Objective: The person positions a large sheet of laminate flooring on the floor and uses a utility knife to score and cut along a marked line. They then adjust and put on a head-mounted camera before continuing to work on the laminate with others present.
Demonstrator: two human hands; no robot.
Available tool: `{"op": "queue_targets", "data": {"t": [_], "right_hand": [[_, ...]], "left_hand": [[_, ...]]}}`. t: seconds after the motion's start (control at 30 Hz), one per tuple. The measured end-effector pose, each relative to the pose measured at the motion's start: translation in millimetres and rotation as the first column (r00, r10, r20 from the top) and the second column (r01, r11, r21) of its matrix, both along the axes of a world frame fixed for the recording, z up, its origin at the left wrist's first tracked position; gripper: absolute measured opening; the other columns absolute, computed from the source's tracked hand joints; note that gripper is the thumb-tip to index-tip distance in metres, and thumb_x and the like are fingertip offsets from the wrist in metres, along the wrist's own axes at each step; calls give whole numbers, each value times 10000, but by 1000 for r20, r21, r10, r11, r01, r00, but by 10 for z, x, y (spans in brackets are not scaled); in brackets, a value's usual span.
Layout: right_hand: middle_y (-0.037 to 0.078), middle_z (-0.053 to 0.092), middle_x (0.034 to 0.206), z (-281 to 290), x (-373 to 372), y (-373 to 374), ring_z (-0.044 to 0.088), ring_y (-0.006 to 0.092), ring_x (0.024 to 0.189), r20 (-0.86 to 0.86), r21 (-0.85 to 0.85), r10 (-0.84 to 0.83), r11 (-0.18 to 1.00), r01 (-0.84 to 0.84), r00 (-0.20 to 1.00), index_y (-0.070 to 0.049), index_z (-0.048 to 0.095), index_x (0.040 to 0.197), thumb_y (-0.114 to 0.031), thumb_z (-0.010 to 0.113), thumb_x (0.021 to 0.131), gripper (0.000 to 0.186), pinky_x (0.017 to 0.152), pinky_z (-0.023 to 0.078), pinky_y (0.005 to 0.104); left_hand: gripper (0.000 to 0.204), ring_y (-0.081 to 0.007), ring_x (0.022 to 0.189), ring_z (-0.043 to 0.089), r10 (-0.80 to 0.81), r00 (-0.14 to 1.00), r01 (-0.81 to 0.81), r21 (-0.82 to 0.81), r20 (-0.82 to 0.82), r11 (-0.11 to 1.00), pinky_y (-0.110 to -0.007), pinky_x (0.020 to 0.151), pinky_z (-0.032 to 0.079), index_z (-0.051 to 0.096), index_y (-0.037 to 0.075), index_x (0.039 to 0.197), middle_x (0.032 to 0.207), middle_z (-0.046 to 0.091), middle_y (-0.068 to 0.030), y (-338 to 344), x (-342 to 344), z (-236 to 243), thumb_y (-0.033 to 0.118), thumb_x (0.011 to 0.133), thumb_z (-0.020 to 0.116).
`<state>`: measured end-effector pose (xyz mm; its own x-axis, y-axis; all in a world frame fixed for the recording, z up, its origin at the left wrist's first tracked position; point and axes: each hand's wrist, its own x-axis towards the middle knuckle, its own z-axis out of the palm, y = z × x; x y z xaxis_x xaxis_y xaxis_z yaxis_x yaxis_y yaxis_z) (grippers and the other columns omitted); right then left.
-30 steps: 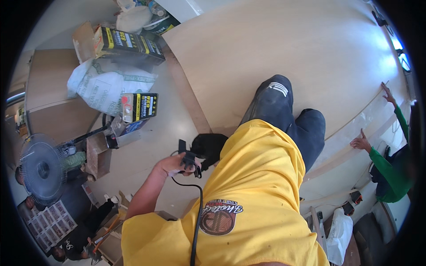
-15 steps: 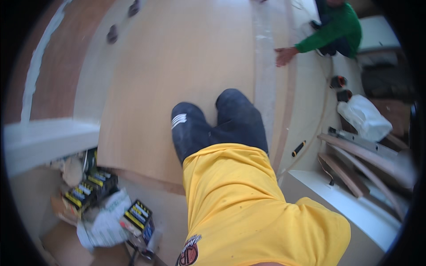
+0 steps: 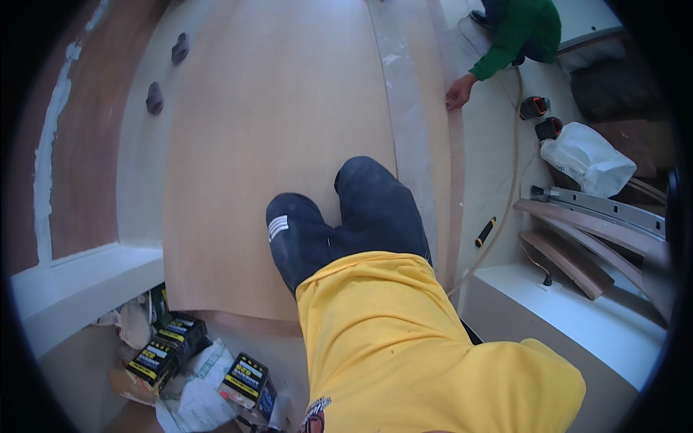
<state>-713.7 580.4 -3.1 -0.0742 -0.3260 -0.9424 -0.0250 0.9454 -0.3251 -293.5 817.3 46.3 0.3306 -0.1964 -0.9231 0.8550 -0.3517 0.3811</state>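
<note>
Neither of my hands shows in the head view; only my yellow shirt (image 3: 375, 310) and dark trouser legs (image 3: 375, 206) are in front of me. My knees are over a large light wooden sheet (image 3: 253, 137) lying flat. A clear plastic-looking strip (image 3: 406, 108) runs along the sheet's right side. At the upper right, a co-worker in a green sleeve (image 3: 505, 47) reaches a hand (image 3: 460, 92) down to the strip's outer edge; whether the fingers hold anything I cannot make out. A black and yellow utility knife (image 3: 486, 232) lies right of my legs.
Black and yellow boxes (image 3: 245, 379) and a crumpled white sack (image 3: 198, 400) crowd the lower left. Two dark shoes (image 3: 180, 47) lie left of the sheet. On the right are a white bag (image 3: 588, 159), a metal rail (image 3: 610, 211), curved wood pieces (image 3: 567, 263) and a pale ledge (image 3: 505, 278).
My view has shifted, with the sheet and boxes now lower in the picture. The co-worker's hand, earlier spread out, now points down with its fingers drawn together.
</note>
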Motion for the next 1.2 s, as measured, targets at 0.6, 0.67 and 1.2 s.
{"op": "queue_targets", "data": {"t": [0.6, 0.67, 1.2], "right_hand": [[28, 496, 649, 669, -429, -1285, 510, 233, 657, -38, 133, 136, 983, -130, 990, -110, 568, 885, -242, 584, 941, 144, 671, 440, 366], [23, 486, 641, 674, -486, -1406, 498, 226, 638, -98, 135, 195, 974, -181, 976, -110, 565, 878, -256, 579, 947, 161, 650, 435, 364], [-14, 407, 580, 1012, -297, -2173, 407, 168, 479, -268, 125, 529, 848, -515, 805, -114, 549, 826, -370, 540, 993, 305, 490, 397, 342]], "left_hand": [[253, -138, 639, 450, 593, 643, -604, -154, 485, 782, -356, 661, 463, 538, 102, 990, 706, 413, 20, 300, 332, 204, 349, 1038, 554], [255, -138, 647, 455, 629, 554, -678, -143, 545, 721, -363, 657, 468, 538, 97, 992, 710, 415, 18, 503, 255, 289, 347, 1041, 550], [352, -116, 528, 413, 451, 795, -352, -297, 406, 888, -302, 550, 408, 536, 54, 927, 607, 352, 31, -121, 401, 842, 381, 1052, 508]]}}
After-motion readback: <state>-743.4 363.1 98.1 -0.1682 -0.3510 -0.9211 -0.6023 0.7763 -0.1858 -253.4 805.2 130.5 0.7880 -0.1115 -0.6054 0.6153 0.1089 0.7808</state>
